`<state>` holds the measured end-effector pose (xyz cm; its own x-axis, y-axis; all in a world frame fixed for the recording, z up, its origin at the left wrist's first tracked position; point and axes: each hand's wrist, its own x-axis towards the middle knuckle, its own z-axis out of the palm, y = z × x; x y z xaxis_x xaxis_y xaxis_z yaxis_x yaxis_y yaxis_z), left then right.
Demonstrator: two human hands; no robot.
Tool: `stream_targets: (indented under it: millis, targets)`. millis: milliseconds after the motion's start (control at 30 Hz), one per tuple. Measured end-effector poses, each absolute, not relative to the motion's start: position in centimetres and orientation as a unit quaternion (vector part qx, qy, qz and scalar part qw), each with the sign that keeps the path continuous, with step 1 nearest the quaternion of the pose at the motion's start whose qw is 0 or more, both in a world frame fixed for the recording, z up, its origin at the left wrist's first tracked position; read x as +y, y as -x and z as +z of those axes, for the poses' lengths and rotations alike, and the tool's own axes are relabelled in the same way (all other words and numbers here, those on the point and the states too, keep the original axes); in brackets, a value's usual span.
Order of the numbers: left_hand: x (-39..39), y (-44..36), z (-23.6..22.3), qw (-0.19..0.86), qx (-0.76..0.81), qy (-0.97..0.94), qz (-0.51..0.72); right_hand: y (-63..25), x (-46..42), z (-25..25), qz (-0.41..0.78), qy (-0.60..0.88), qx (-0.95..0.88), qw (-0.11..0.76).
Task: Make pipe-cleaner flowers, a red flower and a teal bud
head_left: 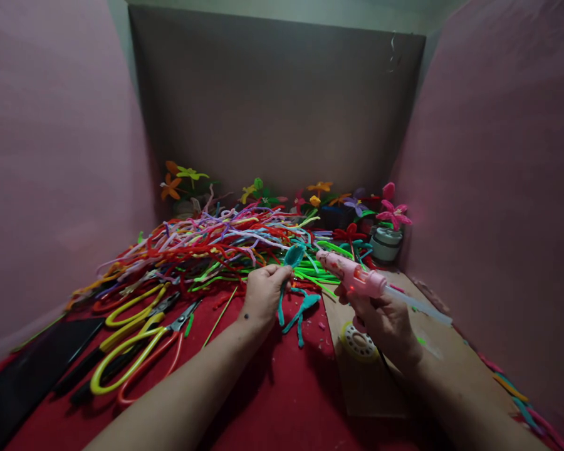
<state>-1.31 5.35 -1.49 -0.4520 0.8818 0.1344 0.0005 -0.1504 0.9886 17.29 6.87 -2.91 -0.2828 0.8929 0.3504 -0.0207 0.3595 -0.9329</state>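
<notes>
Between the thumb and fingers of my left hand (266,294) is a teal pipe-cleaner leaf (294,255), its rounded blade pointing up and its stem hanging below. My right hand (380,319) is wrapped around the handle of a pink hot glue gun (357,274). The gun's nozzle points left toward the leaf, with a small gap between them. A clear glue stick (418,304) sticks out of the gun's back, and a red light glows on its side. Below my left hand, another teal pipe-cleaner piece (308,305) lies on the red cloth.
A big heap of coloured pipe cleaners (216,241) spreads across the back. Yellow-handled scissors (126,357) and pliers lie at the left beside a black flat object (37,351). A tape roll (358,341) rests on a brown board (371,391). Pipe-cleaner flowers (395,215) stand along the rear wall.
</notes>
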Motion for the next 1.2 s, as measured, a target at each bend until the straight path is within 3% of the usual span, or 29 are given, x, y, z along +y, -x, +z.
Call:
stream_targets:
  millis: [500,1200]
  targets:
    - [5.43,1.26,-2.07,0.308,0.582,-0.443,0.608,-17.43,7.09,-3.56,0.437,0.395,-0.640,0.493]
    - [5.33,1.29,-1.85,0.301,0.585,-0.446,0.608,-17.62,6.95,-3.74,0.388,0.355,-0.692,0.494]
